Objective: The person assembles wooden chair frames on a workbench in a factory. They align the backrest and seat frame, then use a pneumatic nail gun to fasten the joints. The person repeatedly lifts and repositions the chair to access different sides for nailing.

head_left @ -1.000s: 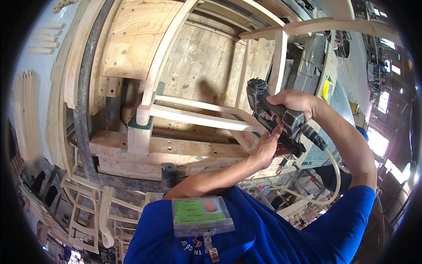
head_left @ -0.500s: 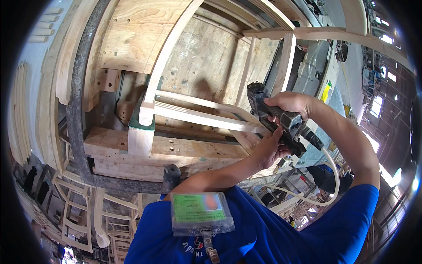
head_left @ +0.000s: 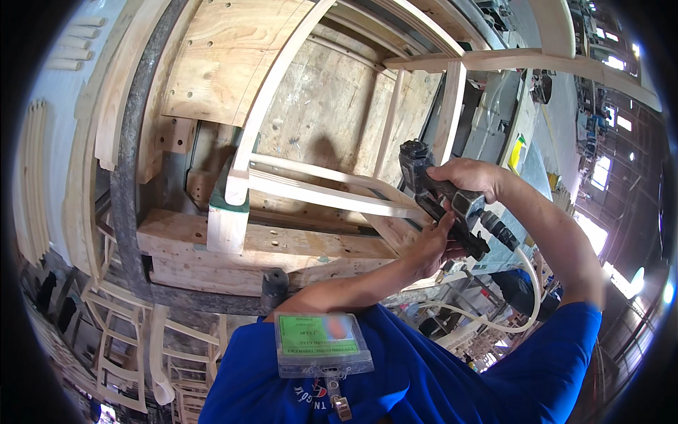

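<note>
My right hand (head_left: 465, 178) is wrapped round the handle of a black and grey air nail gun (head_left: 466, 203). Its head points toward the far side, over the right part of a pale wooden chair frame (head_left: 318, 192). Beneath the handle, my left hand (head_left: 436, 247) grips the gun's long narrow lower part, the fingertips closed against it. A white air hose (head_left: 534, 283) runs from the handle's rear coupling and loops down. The frame stands on a heavy wooden jig (head_left: 282, 247), one end resting on a green-padded block (head_left: 227, 225). The gun's nose is hard to make out.
A dark metal bar (head_left: 132, 141) edges the jig at left, with a black round knob (head_left: 275, 284) near me. Wooden strips (head_left: 34, 184) lie far left. More chair frames (head_left: 120, 339) stand lower left. A grey-topped table (head_left: 540, 169) is at right.
The view has shifted slightly. Both hands keep their hold on the nail gun, which stays in nearly the same place beside the frame.
</note>
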Tool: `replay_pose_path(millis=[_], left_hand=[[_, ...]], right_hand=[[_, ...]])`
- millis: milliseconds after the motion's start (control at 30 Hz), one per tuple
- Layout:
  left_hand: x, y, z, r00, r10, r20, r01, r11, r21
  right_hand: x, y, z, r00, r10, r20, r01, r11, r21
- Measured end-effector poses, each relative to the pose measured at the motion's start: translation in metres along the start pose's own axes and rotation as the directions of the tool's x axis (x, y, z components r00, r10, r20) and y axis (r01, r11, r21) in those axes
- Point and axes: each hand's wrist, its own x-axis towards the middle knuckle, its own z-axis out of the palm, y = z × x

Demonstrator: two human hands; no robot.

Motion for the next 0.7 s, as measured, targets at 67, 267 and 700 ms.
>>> replay_pose_path(millis=[67, 267, 700], left_hand=[[0.001, -0.003, -0.004, 1.000, -0.011, 0.011, 0.011, 0.999, -0.031], [-0.003, 0.008, -0.001, 0.998, -0.033, 0.051, 0.033, 0.999, -0.004], [0.080, 0.226, 0.007, 0.870, 0.475, -0.133, -0.480, 0.877, -0.006]], right_hand=[[0.002, -0.001, 0.003, 1.000, -0.021, 0.003, 0.021, 0.999, 0.027], [-0.015, -0.017, 0.006, 1.000, -0.009, 0.006, 0.010, 0.993, -0.116], [0.033, -0.085, 0.009, 0.662, -0.643, -0.386, -0.221, 0.325, -0.920]])
